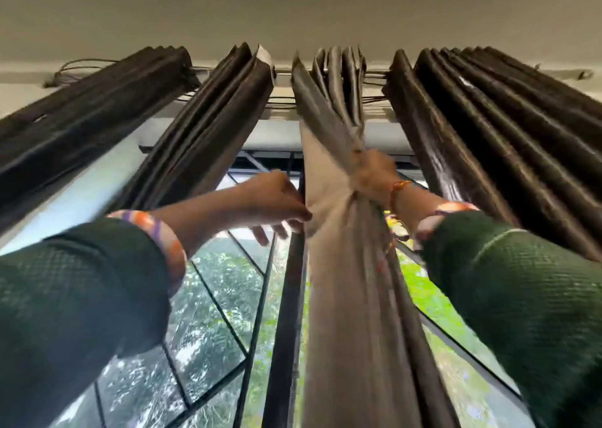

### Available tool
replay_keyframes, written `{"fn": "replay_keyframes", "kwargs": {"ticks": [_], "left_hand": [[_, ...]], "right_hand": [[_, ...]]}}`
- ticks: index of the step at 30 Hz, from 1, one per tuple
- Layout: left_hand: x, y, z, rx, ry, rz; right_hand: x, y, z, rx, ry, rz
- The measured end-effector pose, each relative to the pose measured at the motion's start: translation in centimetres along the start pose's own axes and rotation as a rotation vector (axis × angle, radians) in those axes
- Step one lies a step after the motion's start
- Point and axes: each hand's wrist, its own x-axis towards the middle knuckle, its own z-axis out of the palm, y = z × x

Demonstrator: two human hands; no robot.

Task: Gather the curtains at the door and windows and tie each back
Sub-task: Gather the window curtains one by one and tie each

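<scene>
Four dark brown, satin-sheen curtain panels hang bunched from a thin metal rod [283, 73] just under the pale ceiling [293, 7], seen from below. Far-left panel [81, 115] and far-right panel [508, 141] hang in tight pleats, well apart from the hands. Second panel from left [208, 128] hangs loose, also gathered.

Third panel, the dark brown curtain with pale grey lining [342, 264], is the one being handled. It sits right of centre, in front of the black vertical window frame [286, 313].

Right hand [371, 176]: fingers closed around the gathered fabric high up, squeezing the folds into a narrow neck. Orange thread band on the wrist [399, 188]. Dark green knit sleeve [521, 297] below it.

Left hand [277, 199]: reaches across from the left, thumb and forefinger pinched at the pale lining edge of the same curtain, just beside the right hand; the other fingers hang slack and slightly spread beneath. Orange, white and purple striped bangle [159, 232] sits at the cuff of the left dark green sleeve [71, 313].

Behind the hands: glass panes with black diagonal bars [221, 313], green foliage [228, 284] outside. Motion blur softens the fabric detail.
</scene>
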Motion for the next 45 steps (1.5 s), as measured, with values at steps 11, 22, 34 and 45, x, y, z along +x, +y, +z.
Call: {"fn": "replay_keyframes", "kwargs": {"ticks": [11,22,34,45], "left_hand": [[1.0,1.6,0.1,-0.024,0.181,0.108],[1.1,1.6,2.5,0.139,0.388,0.104],[-4.0,0.5,6.5,-0.23,0.081,-0.138],[-11.1,-1.5,11.2,-0.13,0.272,-0.203]], "right_hand": [[1.9,6.0,-8.6,0.116,0.171,0.167],[-2.4,-2.6,-1.6,-0.068,0.031,-0.029],[-10.5,-1.8,-0.6,0.291,0.057,0.092],[-22.3,0.2,2.7,0.294,-0.075,0.127]]}}
